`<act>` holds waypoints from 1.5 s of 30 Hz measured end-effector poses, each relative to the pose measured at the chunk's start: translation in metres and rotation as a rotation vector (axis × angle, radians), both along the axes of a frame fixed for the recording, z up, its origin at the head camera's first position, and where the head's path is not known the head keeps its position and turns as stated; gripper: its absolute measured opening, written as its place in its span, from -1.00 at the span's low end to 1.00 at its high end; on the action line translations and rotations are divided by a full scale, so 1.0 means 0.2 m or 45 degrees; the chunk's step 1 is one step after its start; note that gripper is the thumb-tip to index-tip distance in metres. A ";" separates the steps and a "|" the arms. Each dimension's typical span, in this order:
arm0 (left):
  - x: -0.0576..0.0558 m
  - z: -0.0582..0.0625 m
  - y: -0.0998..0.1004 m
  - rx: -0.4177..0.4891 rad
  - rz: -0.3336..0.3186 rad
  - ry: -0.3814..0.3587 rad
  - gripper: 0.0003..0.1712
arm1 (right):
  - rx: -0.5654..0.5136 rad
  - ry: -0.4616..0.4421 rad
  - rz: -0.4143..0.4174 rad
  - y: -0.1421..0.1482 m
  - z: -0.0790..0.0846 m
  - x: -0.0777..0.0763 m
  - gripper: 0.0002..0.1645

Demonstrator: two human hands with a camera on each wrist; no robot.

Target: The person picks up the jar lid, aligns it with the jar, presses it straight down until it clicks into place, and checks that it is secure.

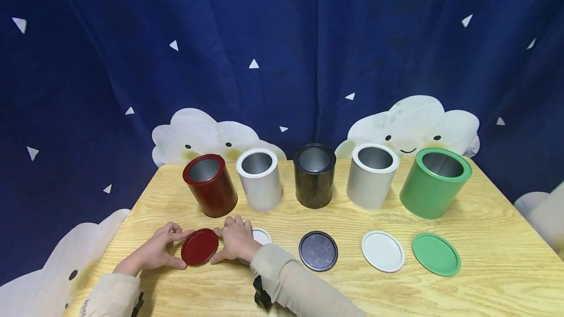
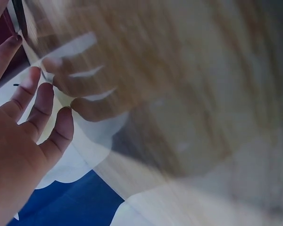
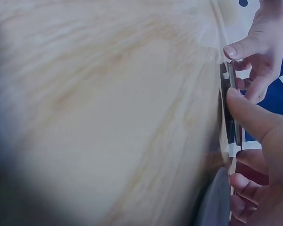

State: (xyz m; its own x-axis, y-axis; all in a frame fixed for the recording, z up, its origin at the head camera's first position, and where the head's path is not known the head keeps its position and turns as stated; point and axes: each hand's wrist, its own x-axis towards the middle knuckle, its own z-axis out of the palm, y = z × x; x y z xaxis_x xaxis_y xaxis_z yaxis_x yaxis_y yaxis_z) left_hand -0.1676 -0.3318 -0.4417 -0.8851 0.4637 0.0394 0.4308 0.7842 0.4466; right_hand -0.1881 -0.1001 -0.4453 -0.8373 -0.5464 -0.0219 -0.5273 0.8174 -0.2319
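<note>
A dark red round lid [image 1: 200, 247] is at the table's left front, held at its rim between both hands. On its left side the thumb and index finger of my left hand [image 1: 156, 249] grip the edge. My right hand [image 1: 236, 242] has thumb and fingers on the opposite edge. Edge-on in the right wrist view, the lid [image 3: 235, 108] is close over the wood. A white lid [image 1: 263, 236] is partly hidden behind my right hand. The dark red can [image 1: 219, 193], open-topped, stands just behind the lid.
Behind, in a row, stand a white can [image 1: 264, 192], a black can [image 1: 314, 187], another white can [image 1: 370, 187] and a green can [image 1: 427, 197]. In front lie a black lid [image 1: 318, 251], a white lid [image 1: 383, 251] and a green lid [image 1: 436, 254]. A blue curtain [image 1: 282, 23] hangs behind the table.
</note>
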 end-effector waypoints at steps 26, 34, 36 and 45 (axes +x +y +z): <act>0.02 0.03 0.02 0.230 -0.033 0.120 -0.17 | -0.344 0.079 0.143 0.07 0.03 -0.06 -0.19; 0.03 0.06 0.03 0.316 -0.043 0.141 -0.18 | -0.349 0.109 0.178 0.08 0.07 -0.06 -0.11; 0.03 0.07 0.04 0.335 -0.039 0.137 -0.18 | -0.360 0.110 0.180 0.09 0.08 -0.06 -0.09; 0.03 0.11 0.05 0.377 0.020 0.081 -0.20 | -0.412 0.126 0.197 0.10 0.11 -0.06 -0.09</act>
State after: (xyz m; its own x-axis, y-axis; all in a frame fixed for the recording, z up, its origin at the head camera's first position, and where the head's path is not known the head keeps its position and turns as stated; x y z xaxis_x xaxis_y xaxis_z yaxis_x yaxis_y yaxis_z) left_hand -0.1616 -0.3218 -0.4206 -0.8833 0.4102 0.2267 0.4544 0.6308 0.6290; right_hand -0.1996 -0.0799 -0.4230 -0.7335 -0.6321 0.2498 -0.6718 0.6187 -0.4073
